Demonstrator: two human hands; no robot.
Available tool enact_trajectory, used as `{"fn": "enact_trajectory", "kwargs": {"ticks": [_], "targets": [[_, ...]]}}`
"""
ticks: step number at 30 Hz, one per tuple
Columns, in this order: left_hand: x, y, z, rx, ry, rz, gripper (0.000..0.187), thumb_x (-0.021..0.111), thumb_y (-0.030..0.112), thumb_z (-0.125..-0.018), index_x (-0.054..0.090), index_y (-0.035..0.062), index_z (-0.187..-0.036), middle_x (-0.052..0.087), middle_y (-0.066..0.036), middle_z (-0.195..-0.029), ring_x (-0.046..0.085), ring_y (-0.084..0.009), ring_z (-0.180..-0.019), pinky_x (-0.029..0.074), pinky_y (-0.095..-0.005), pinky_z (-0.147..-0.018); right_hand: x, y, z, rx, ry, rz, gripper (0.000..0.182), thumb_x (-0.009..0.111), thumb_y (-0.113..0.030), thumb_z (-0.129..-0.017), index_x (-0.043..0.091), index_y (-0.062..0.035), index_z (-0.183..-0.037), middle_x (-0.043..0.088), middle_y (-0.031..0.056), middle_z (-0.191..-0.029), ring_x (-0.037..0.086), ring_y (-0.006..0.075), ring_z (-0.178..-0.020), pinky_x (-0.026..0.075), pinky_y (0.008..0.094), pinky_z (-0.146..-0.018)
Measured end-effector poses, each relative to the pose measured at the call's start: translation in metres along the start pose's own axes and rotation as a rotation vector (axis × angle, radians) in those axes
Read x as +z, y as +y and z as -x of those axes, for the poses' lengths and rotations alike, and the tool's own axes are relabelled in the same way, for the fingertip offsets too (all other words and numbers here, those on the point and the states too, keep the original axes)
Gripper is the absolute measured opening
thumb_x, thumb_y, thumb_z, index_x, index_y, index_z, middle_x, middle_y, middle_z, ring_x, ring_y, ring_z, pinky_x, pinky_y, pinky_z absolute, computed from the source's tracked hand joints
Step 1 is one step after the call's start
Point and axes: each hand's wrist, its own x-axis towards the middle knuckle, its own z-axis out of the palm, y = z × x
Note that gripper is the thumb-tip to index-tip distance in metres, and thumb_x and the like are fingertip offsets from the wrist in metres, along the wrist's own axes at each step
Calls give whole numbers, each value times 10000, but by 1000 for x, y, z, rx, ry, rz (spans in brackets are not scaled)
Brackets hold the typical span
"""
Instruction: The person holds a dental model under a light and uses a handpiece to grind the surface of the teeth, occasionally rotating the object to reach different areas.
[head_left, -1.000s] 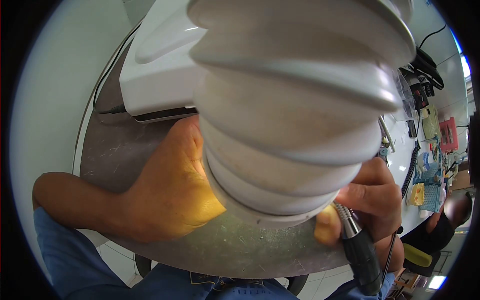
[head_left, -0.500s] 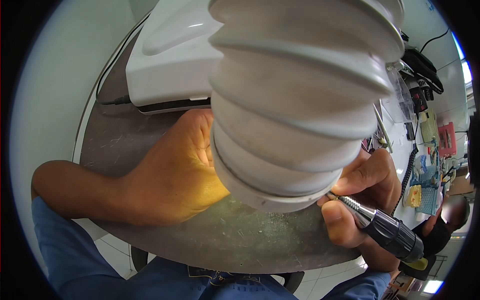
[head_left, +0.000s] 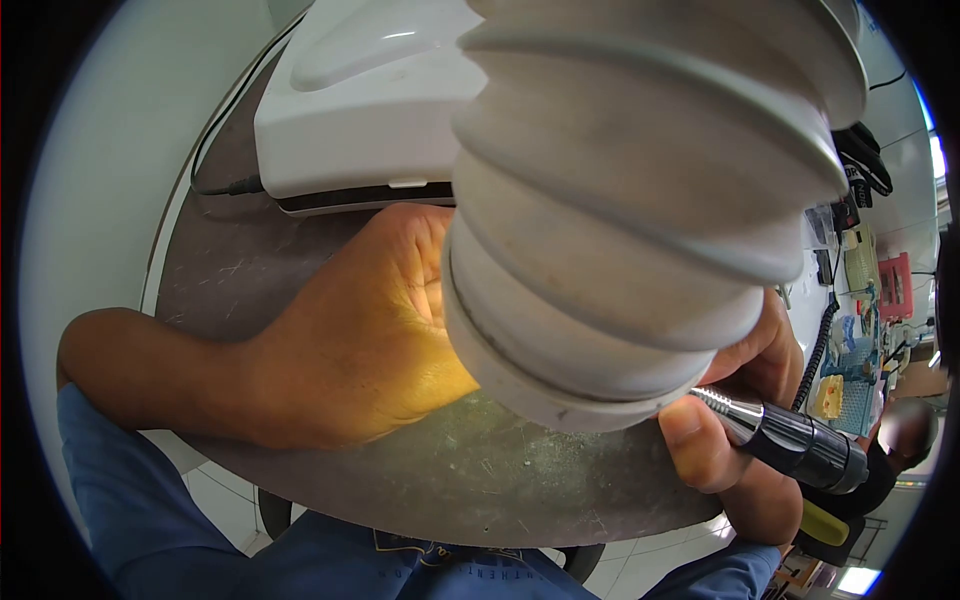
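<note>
A wide white ribbed hose [head_left: 630, 190] with a round rim hangs in front of both hands and blocks the middle of the view. My right hand [head_left: 700, 445] grips a rotary handpiece [head_left: 800, 445], silver at the front with a black grooved body. Its tip is hidden behind the hose's rim. My left hand [head_left: 365, 335] is behind the hose's left side with the wrist bent. Its fingers are out of sight, so whatever they hold cannot be seen. Yellow light falls on its edge. Pale dust [head_left: 560, 460] lies on the dark tabletop below the rim.
A white machine [head_left: 360, 130] with a black cable [head_left: 245, 186] stands behind my left hand on the dark tabletop [head_left: 240, 270]. To the right are a coiled black cord [head_left: 818, 350], a blue basket [head_left: 857, 400] and a pink container [head_left: 895, 284]. Another person [head_left: 880, 470] is at far right.
The hose appears farther right and covers more of my right hand. The handpiece has shifted right and lies flatter, its front now more hidden. My left hand looks nearly unchanged.
</note>
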Motion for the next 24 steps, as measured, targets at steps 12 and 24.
{"fn": "enact_trajectory", "kwargs": {"ticks": [12, 24], "targets": [[-2, -3, 0, -150, -94, 152, 231, 659, 1, -819, 623, -29, -1045, 687, -47, -986, 610, -81, -903, 471, -246, -829, 0, -1, 1, 50, -17, -46, 322, 733, -172, -712, 495, -65, -900, 570, 96, -983, 563, 167, -929, 419, 327, -900], [-1, -4, -2, -21, -82, 88, 240, 668, 16, -809, 625, -32, -1041, 693, -63, -965, 607, -86, -887, 468, -256, -817, 4, 1, 0, 39, 21, -46, 295, 717, -164, -722, 500, -48, -885, 609, 115, -929, 587, 150, -866, 445, 296, -843]]}}
